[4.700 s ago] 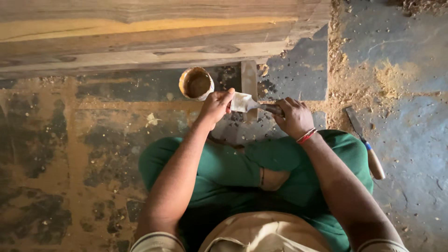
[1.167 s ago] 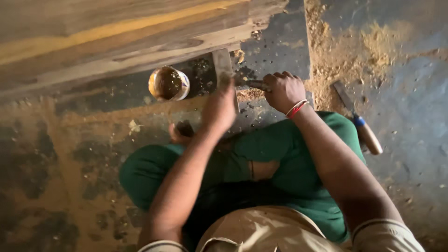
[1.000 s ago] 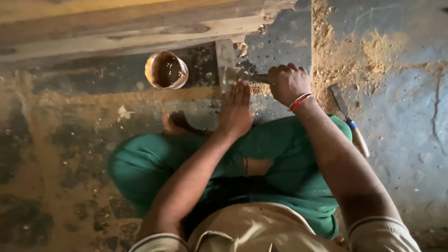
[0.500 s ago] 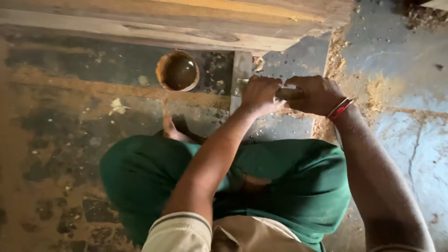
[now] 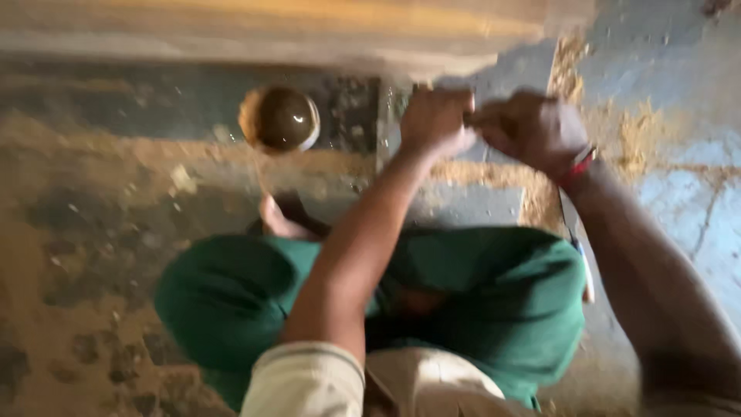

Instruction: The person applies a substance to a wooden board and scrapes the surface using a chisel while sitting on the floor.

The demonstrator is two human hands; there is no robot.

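Note:
The view is blurred by motion. My left hand (image 5: 436,120) and my right hand (image 5: 532,127) meet knuckle to knuckle above the floor, just under the edge of a long wooden plank (image 5: 309,31). Both have curled fingers. A thin dark tool tip (image 5: 472,121) shows between them, coming out of my right fist; the blur hides whether my left hand grips it too. My left hand sits over an upright wooden block (image 5: 388,127). A small round bowl (image 5: 279,120) of brown paste stands on the floor to the left of my hands.
I sit cross-legged in green trousers (image 5: 478,293) on a stained concrete floor. Sawdust (image 5: 633,139) lies in patches to the right. A hand tool (image 5: 584,266) lies on the floor by my right knee, mostly hidden by my arm.
The camera has swung and blurred. My left hand went from lying flat on the wooden block to closing up against my right hand. The bowl stays where it was.

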